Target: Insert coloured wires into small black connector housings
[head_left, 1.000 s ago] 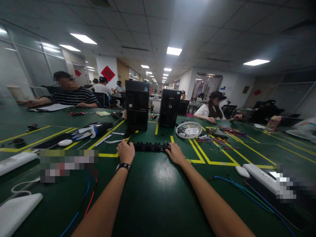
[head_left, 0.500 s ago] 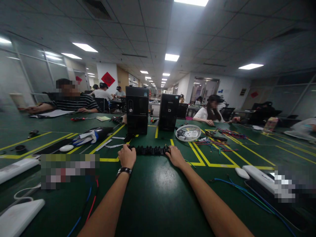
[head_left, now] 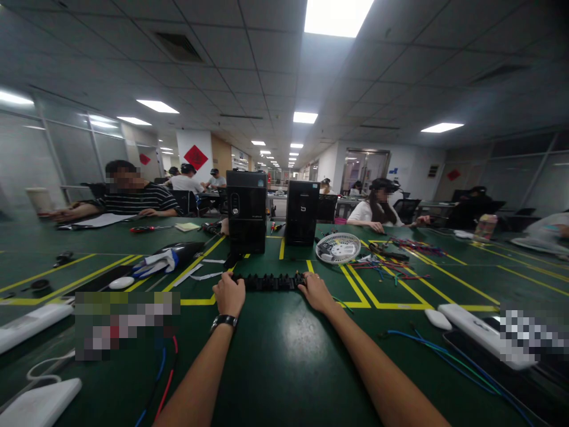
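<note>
- Worktop (head_left: 284,367): green, marked with yellow tape (head_left: 284,248).
- Black strip (head_left: 271,283): one, with a row of raised parts; runs parallel to the worktop's far edge, midway between the left and right edges, between the two hands.
- Left hand (head_left: 229,293): fingers bent in and closed about the strip's left end, tips partly hidden; dark watch (head_left: 224,321) at the wrist.
- Right hand (head_left: 315,290): thumb and fingers drawn together on the strip's right end, little gap between them.
- Computer towers: two, black, upright and apart, toward the far edge beyond the strip; left tower (head_left: 246,212), right tower (head_left: 302,212).
- White basket (head_left: 338,247): round, shallow, just beside the right tower, on the side of the worktop's right edge.
- Loose wires (head_left: 398,270): mixed colours, between basket and right edge.
- Blue wires (head_left: 444,350): toward the near right corner.
- Glove (head_left: 160,262): white and blue, lying against a glossy black object, toward the left edge.
- Screwdriver (head_left: 144,229): red and black, near the far edge, left part.
- White box (head_left: 42,403): near left corner.
- Co-worker in striped shirt (head_left: 137,200): seated at the far edge, left part.
</note>
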Motion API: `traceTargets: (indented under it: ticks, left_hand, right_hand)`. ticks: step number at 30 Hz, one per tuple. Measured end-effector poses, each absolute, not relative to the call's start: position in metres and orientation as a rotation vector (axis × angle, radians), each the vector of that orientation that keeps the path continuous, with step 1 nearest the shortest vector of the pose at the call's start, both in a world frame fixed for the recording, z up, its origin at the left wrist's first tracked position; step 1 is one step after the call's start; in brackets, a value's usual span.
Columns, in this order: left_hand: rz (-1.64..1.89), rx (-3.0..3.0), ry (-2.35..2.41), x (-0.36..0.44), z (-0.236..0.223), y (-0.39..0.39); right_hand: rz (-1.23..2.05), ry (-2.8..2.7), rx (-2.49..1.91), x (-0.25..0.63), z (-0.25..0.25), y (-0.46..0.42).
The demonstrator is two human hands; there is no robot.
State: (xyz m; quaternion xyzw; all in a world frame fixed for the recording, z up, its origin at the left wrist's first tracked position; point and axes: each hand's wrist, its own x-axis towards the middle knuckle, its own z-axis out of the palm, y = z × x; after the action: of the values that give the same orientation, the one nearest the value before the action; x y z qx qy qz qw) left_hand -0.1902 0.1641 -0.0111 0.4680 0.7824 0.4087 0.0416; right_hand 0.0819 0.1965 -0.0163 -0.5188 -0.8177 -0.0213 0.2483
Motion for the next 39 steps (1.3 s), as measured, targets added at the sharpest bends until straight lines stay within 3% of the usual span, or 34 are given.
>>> traceTargets:
  ticks: [31,39]
  left_hand:
    - [1.263,1.630,2.053,-0.165,-0.009,0.158]
    - [1.218,1.663,1.980,-0.150,-0.008,0.154]
  right_hand:
    - [-0.100,-2.086,-1.558,0.126,-0.018,0.165]
    - [-0.345,-1.919,-1.470,0.144,-0.008,0.131]
